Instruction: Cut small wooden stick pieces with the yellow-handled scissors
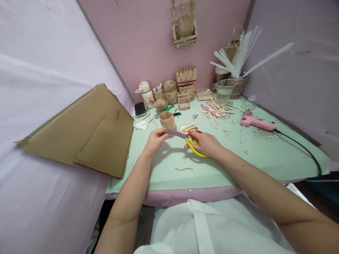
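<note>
In my right hand is a pair of scissors with one yellow and one red handle, its blades pointing left. Both blades lie close together or nearly so. My left hand is pinched at the blade tips. Whatever lies between its fingers is too small or hidden to make out. Just behind the fingers stands a small round cup of wooden sticks. A round lid-like piece with cut sticks on it lies behind the scissors, partly covered by them.
A pink glue gun with a black cord lies at right. Loose popsicle sticks are heaped behind. Twine balls, a bottle and a phone line the back left. A cardboard sheet leans at left. Wood scraps are scattered about.
</note>
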`<state>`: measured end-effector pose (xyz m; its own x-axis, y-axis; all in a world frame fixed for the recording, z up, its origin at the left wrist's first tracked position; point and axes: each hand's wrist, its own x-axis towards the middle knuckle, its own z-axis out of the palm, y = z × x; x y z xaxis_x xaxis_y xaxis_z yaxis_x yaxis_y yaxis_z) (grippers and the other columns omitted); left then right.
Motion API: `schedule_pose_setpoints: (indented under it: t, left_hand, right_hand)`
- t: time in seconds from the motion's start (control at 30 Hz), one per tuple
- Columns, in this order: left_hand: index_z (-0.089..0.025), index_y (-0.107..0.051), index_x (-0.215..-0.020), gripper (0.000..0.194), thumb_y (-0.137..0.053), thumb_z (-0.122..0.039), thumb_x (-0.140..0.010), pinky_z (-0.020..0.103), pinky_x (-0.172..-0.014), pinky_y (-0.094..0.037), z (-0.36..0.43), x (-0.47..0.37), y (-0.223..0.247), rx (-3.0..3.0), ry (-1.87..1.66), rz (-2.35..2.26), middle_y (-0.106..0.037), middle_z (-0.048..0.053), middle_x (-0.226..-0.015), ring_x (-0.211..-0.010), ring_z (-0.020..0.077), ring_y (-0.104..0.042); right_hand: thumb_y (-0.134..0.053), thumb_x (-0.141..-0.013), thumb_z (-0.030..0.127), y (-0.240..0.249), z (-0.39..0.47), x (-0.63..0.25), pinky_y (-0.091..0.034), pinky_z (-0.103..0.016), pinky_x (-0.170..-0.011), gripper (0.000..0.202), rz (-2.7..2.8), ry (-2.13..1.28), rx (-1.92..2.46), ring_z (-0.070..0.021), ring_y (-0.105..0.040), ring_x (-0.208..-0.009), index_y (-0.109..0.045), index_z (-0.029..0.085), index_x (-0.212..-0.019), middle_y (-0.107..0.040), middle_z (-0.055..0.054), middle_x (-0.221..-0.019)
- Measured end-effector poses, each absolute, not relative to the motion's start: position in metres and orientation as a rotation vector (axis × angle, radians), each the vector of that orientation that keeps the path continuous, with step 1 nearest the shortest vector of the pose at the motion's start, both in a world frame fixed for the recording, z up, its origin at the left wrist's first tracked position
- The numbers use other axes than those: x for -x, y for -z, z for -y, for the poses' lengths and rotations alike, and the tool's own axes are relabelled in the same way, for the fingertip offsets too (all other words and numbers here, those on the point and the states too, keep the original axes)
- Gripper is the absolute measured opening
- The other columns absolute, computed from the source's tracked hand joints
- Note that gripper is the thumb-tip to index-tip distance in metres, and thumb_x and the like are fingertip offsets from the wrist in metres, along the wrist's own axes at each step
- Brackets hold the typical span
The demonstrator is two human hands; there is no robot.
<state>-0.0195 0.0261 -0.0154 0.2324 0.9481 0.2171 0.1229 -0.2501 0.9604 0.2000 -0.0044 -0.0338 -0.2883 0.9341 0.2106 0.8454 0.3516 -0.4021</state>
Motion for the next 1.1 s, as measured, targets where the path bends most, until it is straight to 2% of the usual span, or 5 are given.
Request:
schedule_pose_setpoints:
  t: [0.23, 0.57, 0.73, 0.87, 1.1]
  left_hand:
    - [-0.017, -0.071, -0.079, 0.022, -0.071, -0.033, -0.064, 0.027, -0.072, -0.041, -0.025, 0.018, 0.017, -1.419, -1.133, -1.039, -0.067, 0.004, -0.078, -0.074, 0.0137, -0.055]
    - [-0.016, -0.067, -0.086, 0.027, -0.071, -0.034, -0.066, 0.023, -0.064, -0.038, -0.027, 0.016, 0.019, -1.321, -1.108, -1.006, -0.064, 0.003, -0.082, -0.066, 0.0083, -0.050]
    - [-0.016, -0.059, -0.081, 0.028, -0.073, -0.033, -0.063, 0.022, -0.060, -0.038, -0.019, 0.006, 0.020, -1.332, -0.966, -0.944, -0.058, -0.001, -0.068, -0.062, 0.0077, -0.050]
    - [-0.015, -0.057, -0.078, 0.029, -0.073, -0.035, -0.063, 0.021, -0.059, -0.038, -0.015, -0.003, 0.024, -1.332, -0.858, -0.924, -0.058, -0.001, -0.068, -0.060, 0.0075, -0.049]
    - [-0.014, -0.060, -0.081, 0.032, -0.069, -0.041, -0.068, 0.022, -0.060, -0.039, -0.007, -0.015, 0.029, -1.250, -0.744, -0.876, -0.061, 0.002, -0.068, -0.058, 0.0070, -0.051]
  right_hand:
    - [-0.051, -0.076, 0.055, 0.040, -0.001, -0.200, -0.027, -0.023, -0.050, 0.035, 2.081, -0.562, 1.413, -0.0113, -0.041, -0.053, -0.043, 0.022, -0.069, -0.049, 0.003, -0.061]
    - [-0.058, -0.072, 0.050, 0.037, -0.004, -0.200, -0.030, -0.024, -0.052, 0.035, 1.870, -0.712, 1.407, -0.0104, -0.037, -0.055, -0.040, 0.021, -0.066, -0.043, 0.005, -0.060]
    - [-0.067, -0.064, 0.048, 0.032, -0.001, -0.195, -0.036, -0.026, -0.056, 0.037, 1.614, -0.976, 1.169, -0.0120, -0.045, -0.061, -0.043, 0.021, -0.075, -0.056, 0.002, -0.075]
    - [-0.066, -0.067, 0.048, 0.027, 0.005, -0.192, -0.039, -0.028, -0.057, 0.038, 1.552, -1.083, 0.909, -0.0129, -0.050, -0.064, -0.040, 0.022, -0.078, -0.062, -0.004, -0.094]
    - [-0.067, -0.067, 0.047, 0.032, 0.004, -0.190, -0.041, -0.029, -0.062, 0.036, 1.558, -1.054, 0.899, -0.0136, -0.052, -0.067, -0.044, 0.022, -0.077, -0.062, -0.002, -0.083]
